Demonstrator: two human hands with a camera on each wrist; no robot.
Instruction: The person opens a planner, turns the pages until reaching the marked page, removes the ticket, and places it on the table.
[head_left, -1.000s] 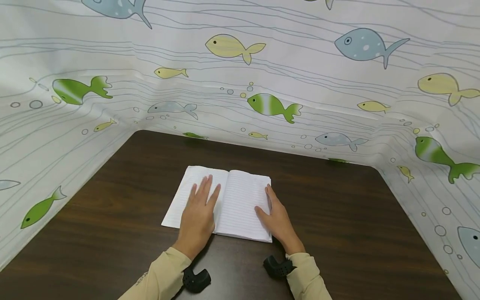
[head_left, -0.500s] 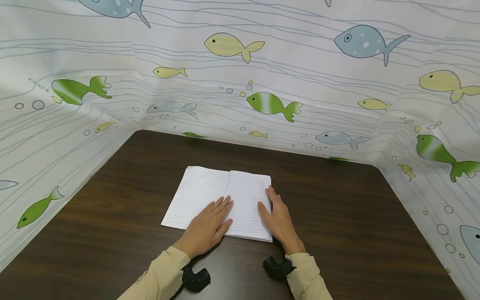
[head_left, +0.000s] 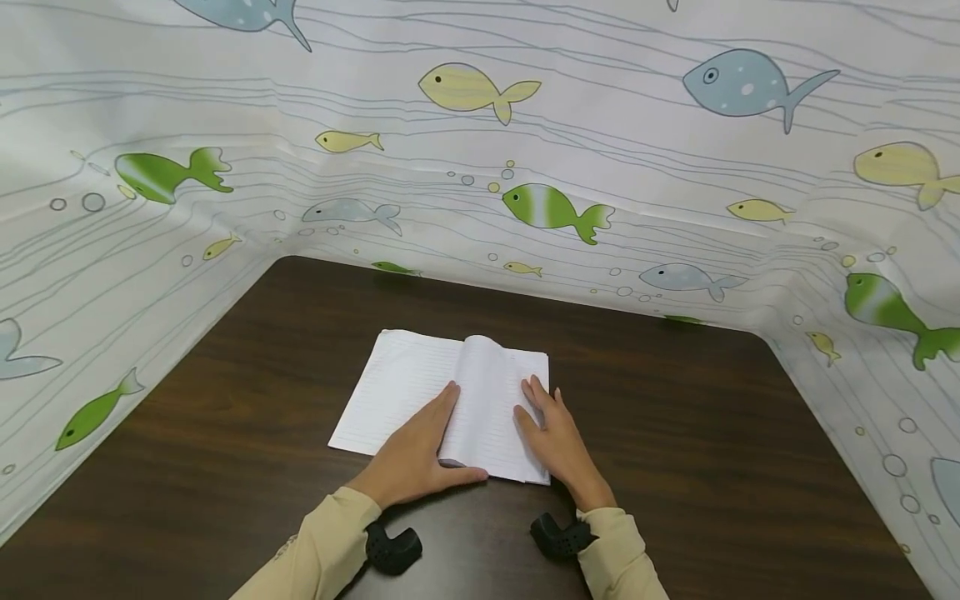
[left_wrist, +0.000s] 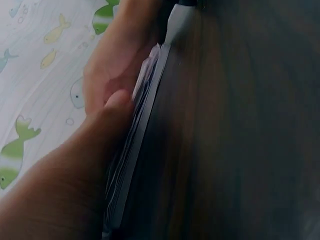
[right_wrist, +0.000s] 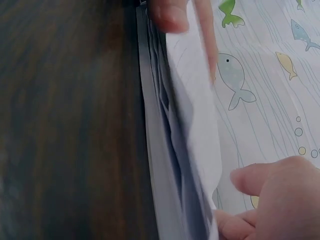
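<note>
A notebook point(head_left: 405, 358) with ruled white pages lies spread on the dark table. My left hand point(head_left: 416, 454) rests along its middle fold, fingers straight and together, the thumb stretched out at the bottom edge. Right of those fingers, a page point(head_left: 480, 392) bulges up in a rounded curve. At the notebook's right border is my right hand point(head_left: 551, 433), its fingers near the page edge and its thumb reaching over the paper. In the right wrist view the page edges point(right_wrist: 175, 130) stand fanned apart, with the left thumb point(right_wrist: 175, 17) against them.
Dark wood-grain table point(head_left: 675, 433) surrounds the notebook on every side. White cloth point(head_left: 637, 150) printed with fish rises behind it and to both sides. Black wrist devices point(head_left: 393, 550) sit at the cuffs of the beige sleeves point(head_left: 315, 542).
My left hand has slid from the left page to the middle fold and turned on edge, thumb spread. The page beside it has bulged up. My right hand has barely shifted.
</note>
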